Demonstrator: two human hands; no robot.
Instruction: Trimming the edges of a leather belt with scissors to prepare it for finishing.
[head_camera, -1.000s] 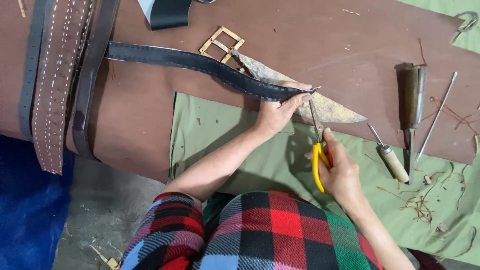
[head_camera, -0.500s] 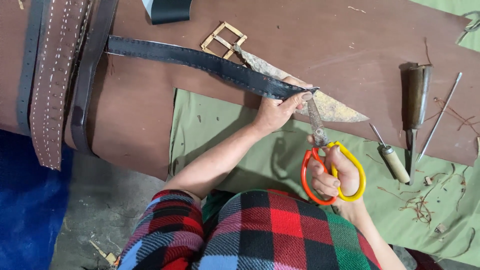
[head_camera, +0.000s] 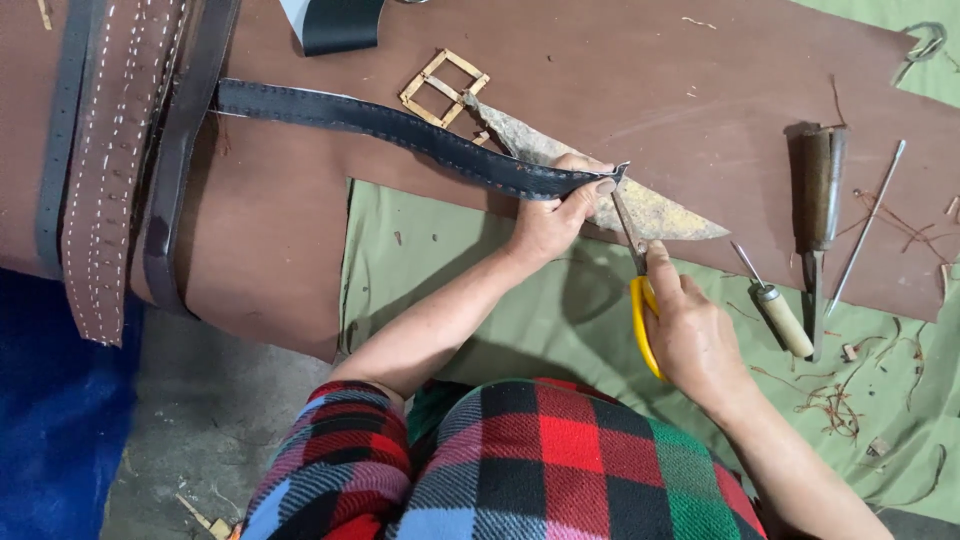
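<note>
Black leather strap (head_camera: 400, 128) — end pinched in left hand (head_camera: 552, 215); right hand (head_camera: 690, 335) grips yellow-handled scissors (head_camera: 636, 270), blades at strap tip. Brown leather sheet (head_camera: 620, 90) over green cloth (head_camera: 480, 290) — grey floor (head_camera: 200, 420).

Soft, even daylight fills the view with no glare. The left hand (head_camera: 548, 222) and forearm cast a faint, diffuse shadow on the green cloth (head_camera: 450, 290). Focus is sharp throughout, with slight softness toward the corners.
</note>
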